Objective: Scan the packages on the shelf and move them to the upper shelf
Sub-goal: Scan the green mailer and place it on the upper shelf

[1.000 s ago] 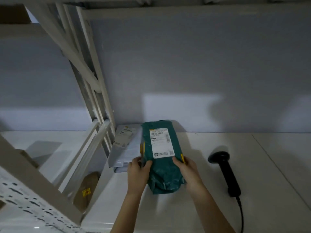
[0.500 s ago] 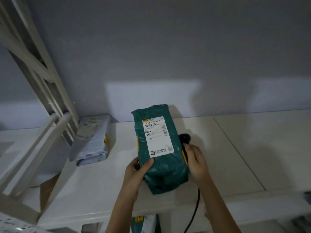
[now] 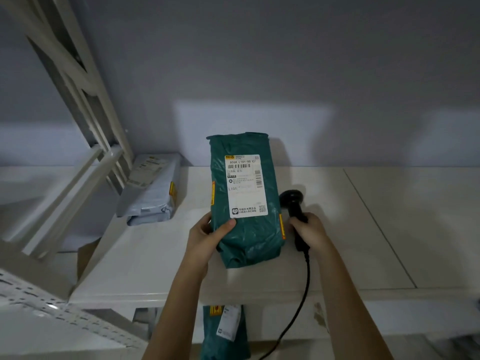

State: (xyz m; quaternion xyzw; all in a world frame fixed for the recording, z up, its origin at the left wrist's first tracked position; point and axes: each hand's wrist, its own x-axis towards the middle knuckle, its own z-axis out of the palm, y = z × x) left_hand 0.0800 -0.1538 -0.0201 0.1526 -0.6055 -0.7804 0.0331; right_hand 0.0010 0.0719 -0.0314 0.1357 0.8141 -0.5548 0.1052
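Head view. At frame centre the left hand clamped the green package by its lower left edge, thumb curled over the front, label facing the camera. Just right, the right hand wrapped its fingers round the barcode scanner lying on the shelf. Risk: the one-handed grip could let the soft bag sag, tilting the barcode away from the scanner.

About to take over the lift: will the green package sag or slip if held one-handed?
The green package is a wrinkled, glossy poly bag, so probably slippery. It keeps its shape in the left hand, so likely fairly firm. One-handed hold suggests it is light.
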